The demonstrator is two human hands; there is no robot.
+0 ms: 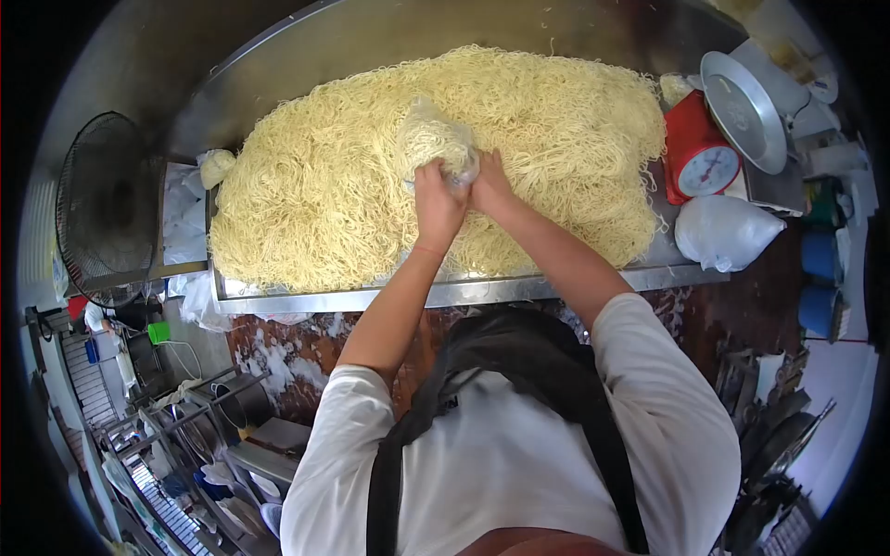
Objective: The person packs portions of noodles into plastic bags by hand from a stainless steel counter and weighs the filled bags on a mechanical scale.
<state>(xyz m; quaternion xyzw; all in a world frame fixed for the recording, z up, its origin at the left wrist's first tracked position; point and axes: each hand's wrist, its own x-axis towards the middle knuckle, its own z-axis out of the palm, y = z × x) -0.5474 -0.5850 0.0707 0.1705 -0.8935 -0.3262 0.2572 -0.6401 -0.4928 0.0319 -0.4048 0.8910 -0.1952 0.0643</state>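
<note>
Over the middle of a broad heap of pale-yellow noodle strands [324, 185], a clear plastic bag filled with similar noodles [428, 141] is held at its gathered near end by both hands of a person in a white short-sleeved shirt and dark apron. The left hand [441, 206] is closed on the bag from the near side; the right hand [490, 183], just beside it, is clamped on the bag's right edge, its finger placement partly hidden. The heap covers most of a metal bench with a raised shiny front rim [371, 301]. Right of the heap stand a red scale with a round white dial [681, 153] and a silvery metal pan [742, 111]; nearer the person lies a bulging white plastic bag [726, 232]. Left of the bench is a round dark-meshed fan [109, 208].
</note>
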